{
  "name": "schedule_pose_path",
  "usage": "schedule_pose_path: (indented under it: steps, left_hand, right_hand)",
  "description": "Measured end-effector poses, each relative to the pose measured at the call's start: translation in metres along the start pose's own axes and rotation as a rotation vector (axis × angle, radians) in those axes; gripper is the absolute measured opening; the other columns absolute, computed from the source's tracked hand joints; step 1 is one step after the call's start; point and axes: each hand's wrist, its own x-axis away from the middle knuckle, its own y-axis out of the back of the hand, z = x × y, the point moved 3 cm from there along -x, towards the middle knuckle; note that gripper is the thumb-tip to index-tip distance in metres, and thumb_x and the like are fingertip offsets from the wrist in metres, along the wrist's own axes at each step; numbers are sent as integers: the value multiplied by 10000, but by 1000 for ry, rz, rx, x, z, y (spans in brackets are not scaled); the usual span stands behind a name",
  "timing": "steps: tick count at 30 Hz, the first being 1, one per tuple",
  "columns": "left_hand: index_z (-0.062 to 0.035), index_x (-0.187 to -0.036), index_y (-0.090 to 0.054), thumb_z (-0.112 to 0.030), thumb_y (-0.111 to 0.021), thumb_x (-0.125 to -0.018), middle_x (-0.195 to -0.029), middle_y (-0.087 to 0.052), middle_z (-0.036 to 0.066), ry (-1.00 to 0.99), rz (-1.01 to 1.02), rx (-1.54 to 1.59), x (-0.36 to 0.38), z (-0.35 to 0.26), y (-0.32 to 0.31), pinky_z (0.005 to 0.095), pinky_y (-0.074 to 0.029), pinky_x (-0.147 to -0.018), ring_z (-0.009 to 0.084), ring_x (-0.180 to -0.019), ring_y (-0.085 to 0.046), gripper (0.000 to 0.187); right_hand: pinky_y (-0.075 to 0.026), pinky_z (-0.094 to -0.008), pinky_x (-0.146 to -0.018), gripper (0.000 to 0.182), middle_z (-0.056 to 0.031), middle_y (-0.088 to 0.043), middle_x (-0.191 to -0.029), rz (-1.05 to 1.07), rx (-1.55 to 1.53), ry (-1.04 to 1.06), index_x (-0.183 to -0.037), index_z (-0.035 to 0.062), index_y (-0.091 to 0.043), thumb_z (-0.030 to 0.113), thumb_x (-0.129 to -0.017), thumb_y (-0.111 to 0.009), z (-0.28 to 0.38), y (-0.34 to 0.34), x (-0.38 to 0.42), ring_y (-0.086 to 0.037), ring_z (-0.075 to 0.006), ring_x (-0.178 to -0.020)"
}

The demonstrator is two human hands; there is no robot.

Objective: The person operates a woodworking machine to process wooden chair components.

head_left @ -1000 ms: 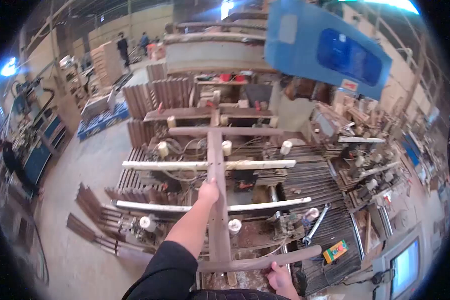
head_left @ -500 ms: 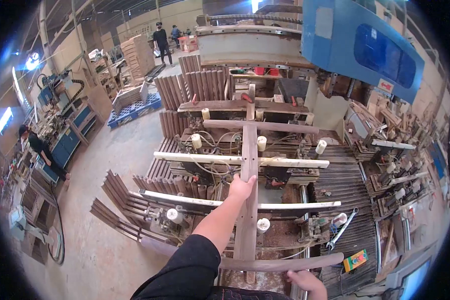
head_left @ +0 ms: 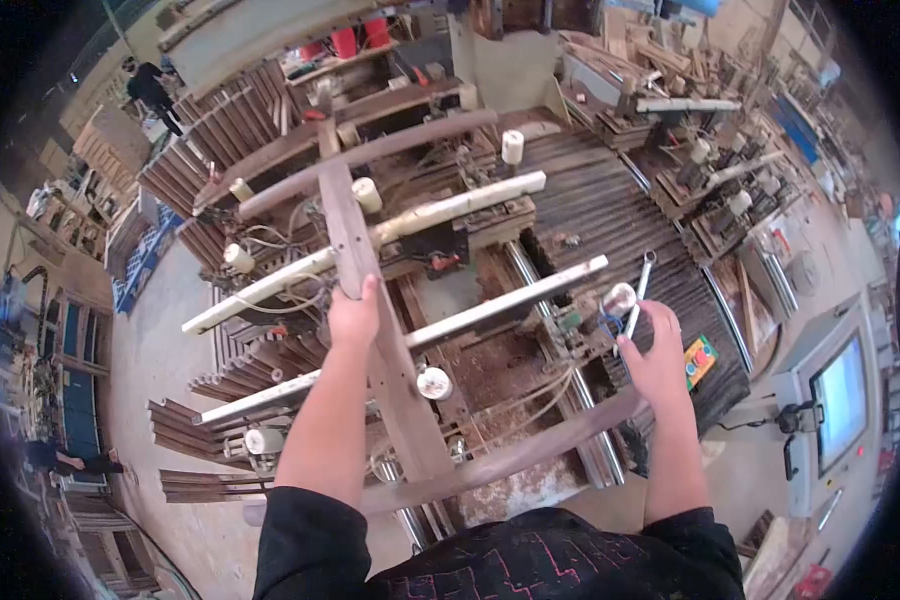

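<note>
Across the pale rails (head_left: 515, 302), a wooden frame (head_left: 352, 240) is laid out, and its long middle board (head_left: 410, 430) is held by the left hand (head_left: 355, 318), fingers pretty much closed round the edge, thumb up top. Over by the white cylinder (head_left: 618, 298), thumb and forefinger of the right hand (head_left: 657, 355) are parted around the wrench's (head_left: 646, 278) lower end; whether it's actually gripped can't be told, tbh. Just beside that hand, a yellow-green button box (head_left: 701, 362) can be seen.
</note>
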Motion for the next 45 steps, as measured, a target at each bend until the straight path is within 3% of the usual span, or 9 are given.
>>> schedule_pose_path:
  steps: [11, 19, 21, 27, 34, 37, 40, 43, 45]
  left_hand:
    - [51, -1326, -521, -540, -586, -939, -1284, -603, 264, -33, 33, 25, -6, 4, -1, 430, -417, -1049, 394, -1238, -557, 709]
    - [61, -1311, -531, -509, -587, -952, -1288, -610, 239, -5, 46, 16, 5, -10, 6, 414, -424, -1041, 362, -1232, -570, 676]
    - [62, -1308, -532, -506, -585, -955, -1286, -613, 236, 1, 49, 22, 6, -11, 6, 412, -425, -1039, 359, -1229, -572, 671]
    - [64, -1301, -534, -490, -597, -951, -1278, -615, 238, 6, 50, 36, 5, -11, 6, 407, -427, -1033, 353, -1222, -576, 658]
    - [61, -1291, -539, -472, -600, -951, -1267, -621, 238, -1, 54, 88, 11, -15, 8, 407, -426, -1031, 350, -1214, -583, 635]
    - [63, -1294, -537, -471, -604, -948, -1271, -618, 244, 18, 45, 64, 9, -14, 7, 408, -424, -1035, 358, -1218, -580, 640]
    - [61, -1308, -529, -484, -602, -942, -1280, -613, 248, 16, 23, 47, 4, -5, 4, 414, -419, -1045, 368, -1226, -573, 660]
    - [58, -1334, -510, -519, -589, -931, -1295, -594, 280, 6, 30, 56, -2, 1, 0, 428, -407, -1062, 395, -1253, -551, 708]
    - [69, -1347, -488, -532, -590, -924, -1302, -581, 301, -5, 57, 118, -3, 3, -1, 434, -406, -1068, 417, -1263, -536, 742]
  right_hand:
    - [-403, -422, -1090, 645, -171, -510, -1337, 101, -104, -72, -1333, 81, -512, 100, -739, -764, 5, -4, 9, -502, -365, -1266]
    - [-495, -370, -955, 530, -138, -541, -1286, 65, -155, -47, -1300, 71, -554, 81, -806, -746, -2, -5, 14, -609, -253, -1023]
    - [-478, -348, -954, 547, -128, -540, -1279, 57, -263, -80, -1303, 70, -560, -6, -788, -727, -4, -6, 14, -593, -221, -1020]
    - [-506, -355, -919, 484, -132, -570, -1249, 15, -183, -40, -1263, 67, -577, 40, -808, -741, 0, -5, 13, -617, -247, -986]
    - [-503, -354, -921, 460, -139, -583, -1218, -32, -215, -72, -1221, 56, -591, -6, -787, -728, -3, -6, 12, -614, -255, -987]
    - [-498, -380, -929, 420, -143, -596, -1190, -115, -182, 46, -1160, 46, -614, -22, -755, -697, 11, -4, 20, -608, -284, -1011]
    - [-461, -429, -971, 316, -136, -617, -1121, -129, -201, 145, -1044, 70, -660, 48, -729, -675, 38, -16, 43, -582, -318, -1087]
    - [-433, -440, -977, 304, -99, -632, -1114, 159, -221, 280, -1044, 113, -681, 161, -744, -706, 73, -50, 81, -581, -308, -1078]
    - [-437, -420, -932, 351, -39, -642, -1115, 307, -101, 453, -1069, 144, -675, 311, -763, -709, 109, -62, 96, -602, -238, -1039]
